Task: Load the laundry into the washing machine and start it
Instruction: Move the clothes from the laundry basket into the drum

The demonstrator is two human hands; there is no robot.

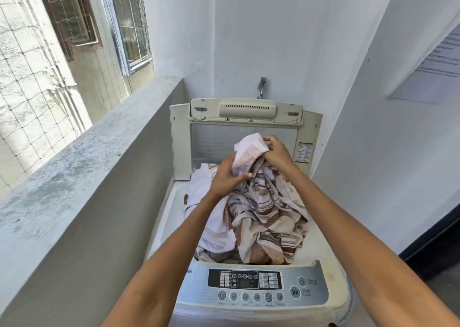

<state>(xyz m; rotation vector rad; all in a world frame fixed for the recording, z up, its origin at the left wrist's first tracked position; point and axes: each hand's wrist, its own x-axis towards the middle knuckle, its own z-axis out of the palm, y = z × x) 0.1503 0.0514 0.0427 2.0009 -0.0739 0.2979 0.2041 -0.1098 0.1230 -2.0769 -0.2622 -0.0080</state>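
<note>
Gripping pale cloth (249, 152), both hands (230, 176) (278, 153); button "START/PAUSE" (295, 292).

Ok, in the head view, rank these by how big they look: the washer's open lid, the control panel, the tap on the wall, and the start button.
Largest to smallest as they look:
1. open lid
2. control panel, though being nearer the camera inflates it
3. tap
4. start button, about the tap's size, so that order is unsure

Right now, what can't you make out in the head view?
- Drum inside the washing machine: buried under the laundry pile.
- Control panel labels and display: too small, blurred.
- Left hand and right hand fingertips: tucked into the pale cloth.
- Wall notice: cut by right edge.
</note>
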